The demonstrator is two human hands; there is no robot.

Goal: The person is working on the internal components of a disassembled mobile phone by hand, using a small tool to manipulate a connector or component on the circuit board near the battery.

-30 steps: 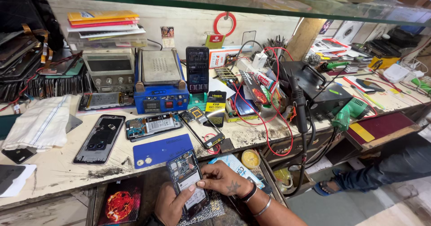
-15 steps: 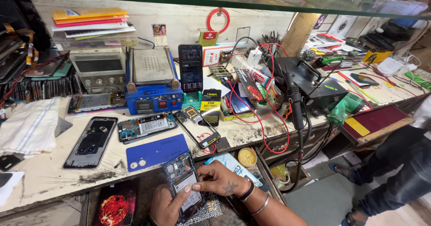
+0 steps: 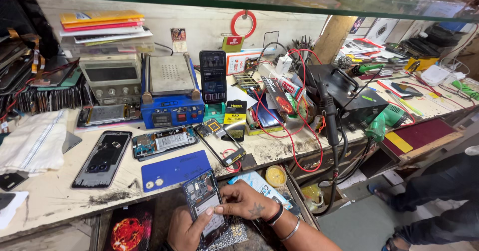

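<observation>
left hand cups the opened phone low in front of the table, right hand w/ fingers pinched at its battery area, mid-teardown; next needs careful lifting, i'd say.

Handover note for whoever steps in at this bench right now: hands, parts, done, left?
Left hand: cradles the opened black smartphone with exposed internals from below, low in front of the bench edge.
Right hand: fingertips pressed on the phone's lower half.
On the worn white workbench: blue rectangular back cover, another opened phone showing its board, bare black phone frame, black back panel with camera holes.
Done: back is off the held phone.
Left: judging by this, internal work continues; the phone is not closed.
</observation>
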